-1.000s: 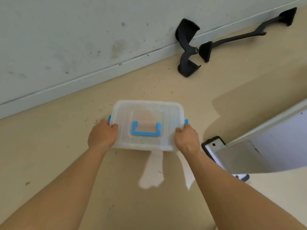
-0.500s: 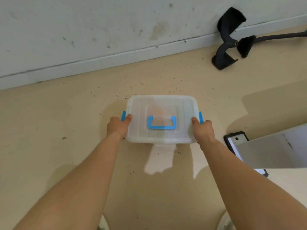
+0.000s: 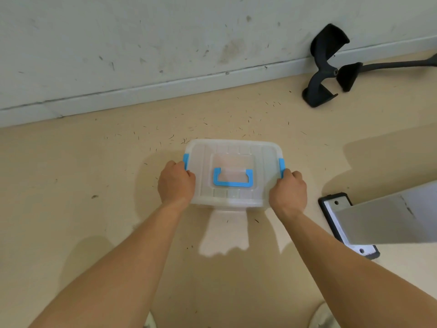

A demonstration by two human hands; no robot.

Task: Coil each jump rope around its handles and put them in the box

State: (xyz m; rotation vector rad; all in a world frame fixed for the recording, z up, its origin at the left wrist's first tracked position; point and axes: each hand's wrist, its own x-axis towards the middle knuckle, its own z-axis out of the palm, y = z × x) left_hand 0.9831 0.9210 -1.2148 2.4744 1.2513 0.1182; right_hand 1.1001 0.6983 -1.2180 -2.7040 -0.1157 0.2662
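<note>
A translucent plastic box [image 3: 238,151] with a lid, a blue carry handle [image 3: 233,179] and blue side clips is low over the beige floor. My left hand [image 3: 176,183] grips its left end beside the left clip. My right hand [image 3: 288,192] grips its right end just below the right clip. The lid is on the box. No jump rope is in view, and I cannot make out what is inside the box.
A grey wall with a skirting board [image 3: 165,88] runs across the back. Black curved parts [image 3: 324,69] lie by the wall at the far right. A table leg with a black-edged foot plate [image 3: 338,223] stands at the right.
The box has come closer to the floor and nearer to the wall. Both hands keep their hold on its ends. The view has tilted down and swung left.
</note>
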